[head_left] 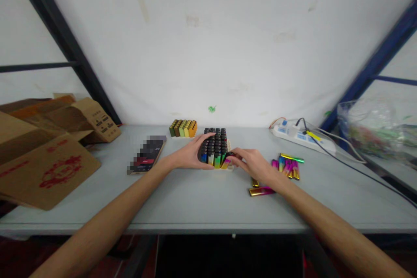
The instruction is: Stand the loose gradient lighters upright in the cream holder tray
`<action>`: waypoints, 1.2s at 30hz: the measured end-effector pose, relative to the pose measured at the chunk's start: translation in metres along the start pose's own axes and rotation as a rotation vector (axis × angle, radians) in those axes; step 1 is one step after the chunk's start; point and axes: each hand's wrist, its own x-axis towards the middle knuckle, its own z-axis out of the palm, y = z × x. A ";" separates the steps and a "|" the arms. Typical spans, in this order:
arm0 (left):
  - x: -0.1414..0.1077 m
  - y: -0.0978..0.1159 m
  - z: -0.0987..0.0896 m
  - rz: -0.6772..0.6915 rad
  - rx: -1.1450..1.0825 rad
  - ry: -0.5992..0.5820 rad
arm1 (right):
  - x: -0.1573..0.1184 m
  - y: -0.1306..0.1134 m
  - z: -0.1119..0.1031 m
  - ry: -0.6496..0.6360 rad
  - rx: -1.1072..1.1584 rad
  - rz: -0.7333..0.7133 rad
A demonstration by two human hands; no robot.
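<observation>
Rows of black-topped lighters [217,144] stand upright in a pale tray [230,166] at the middle of the table. Around the left side of these rows, my left hand [192,153] holds them between its thumb and fingers. At the front right corner, my right hand [249,161] pinches the dark top of a tilted pink-and-gold lighter [225,163]. Several shiny pink, gold and blue lighters [287,168] lie in a loose group to the right. One more pink-and-gold lighter [260,191] lies just below my right wrist.
A second block of gold-topped lighters [183,128] stands near the wall. A phone [148,154] lies left of my left hand. Cardboard boxes [48,152] fill the left side. At the right are a power strip [302,136] with cables and a clear plastic bag [371,128].
</observation>
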 end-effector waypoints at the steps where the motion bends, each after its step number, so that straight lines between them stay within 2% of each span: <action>1: 0.000 0.000 0.000 0.000 0.000 0.002 | 0.001 -0.001 0.001 -0.015 -0.029 -0.006; 6: 0.001 0.003 -0.001 -0.009 0.017 -0.011 | 0.005 -0.008 0.015 -0.088 -0.259 -0.002; 8: 0.001 0.005 -0.001 -0.012 0.022 -0.011 | 0.006 -0.006 0.014 -0.112 -0.268 -0.031; 11: 0.002 0.006 -0.002 -0.008 0.020 -0.015 | 0.003 0.004 -0.004 -0.094 -0.193 0.004; 15: 0.001 0.005 -0.003 -0.010 0.019 -0.024 | -0.007 0.020 -0.038 -0.077 -0.275 0.204; 17: 0.001 0.004 -0.003 -0.007 0.014 -0.023 | -0.013 0.024 -0.048 -0.154 -0.328 0.323; 20: 0.000 0.004 -0.002 -0.007 0.014 -0.018 | -0.020 0.025 -0.051 -0.360 -0.325 0.438; 22: 0.000 0.003 -0.002 -0.006 0.019 -0.017 | -0.022 0.024 -0.048 -0.477 -0.288 0.446; 24: 0.001 0.003 -0.002 -0.002 0.023 -0.018 | -0.023 0.026 -0.043 -0.518 -0.234 0.411; 26: 0.001 0.004 -0.002 -0.001 0.025 -0.022 | -0.022 0.031 -0.038 -0.473 -0.193 0.332; 30: 0.001 0.006 -0.003 -0.014 0.042 -0.026 | -0.017 0.043 -0.033 -0.262 -0.153 0.199; 36: 0.001 0.006 -0.003 0.000 0.044 -0.018 | -0.012 0.037 -0.027 -0.026 0.228 0.208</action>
